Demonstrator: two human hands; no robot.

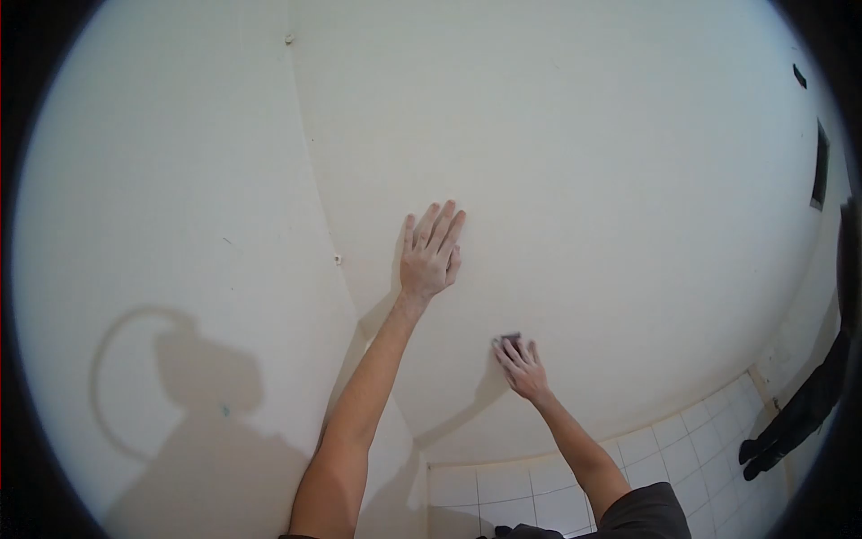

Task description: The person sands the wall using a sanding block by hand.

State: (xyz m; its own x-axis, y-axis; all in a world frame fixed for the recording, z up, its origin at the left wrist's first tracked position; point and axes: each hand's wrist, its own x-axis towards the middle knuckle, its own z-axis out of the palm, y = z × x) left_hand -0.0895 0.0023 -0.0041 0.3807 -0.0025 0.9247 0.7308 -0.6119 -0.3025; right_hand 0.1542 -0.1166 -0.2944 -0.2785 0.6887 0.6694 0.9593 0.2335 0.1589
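My left hand [431,260] rests flat against the pale wall [575,180], its fingers stretched upward and nothing in it. Lower and to the right, my right hand [523,370] presses a small dark sanding block [511,339] to the same wall. The fingers lie over the block, so only its upper edge shows, and they look whitish as if dusty. Both arms reach up from the bottom of the view.
A wall corner runs down left of my hands, with small white fittings [338,260] beside it. White tiles [557,508] line the bottom. At the right edge are a person's dark trousers [813,391] and shoes, and a dark wall opening [820,166].
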